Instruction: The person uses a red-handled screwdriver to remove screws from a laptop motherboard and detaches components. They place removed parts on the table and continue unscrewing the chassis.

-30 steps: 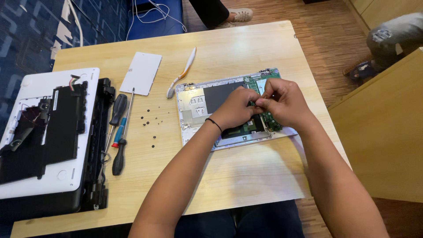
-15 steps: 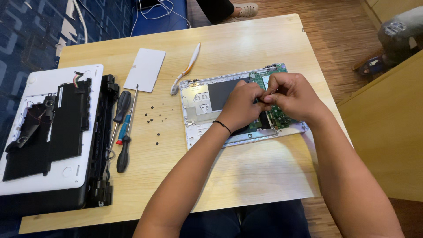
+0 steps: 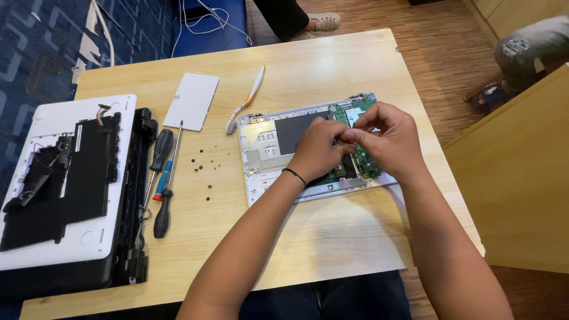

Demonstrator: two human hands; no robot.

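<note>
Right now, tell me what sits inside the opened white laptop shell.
Inside the white laptop shell: a green circuit board, a dark panel. The left hand and right hand cover the middle, hiding what the fingers pinch.

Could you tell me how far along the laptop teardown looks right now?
Done: the laptop base lies opened at left, a white cover panel is off, and loose screws sit beside the screwdrivers. In hand: the left hand and right hand pinch something small over the green circuit board. Left: that board remains in its white shell.
</note>
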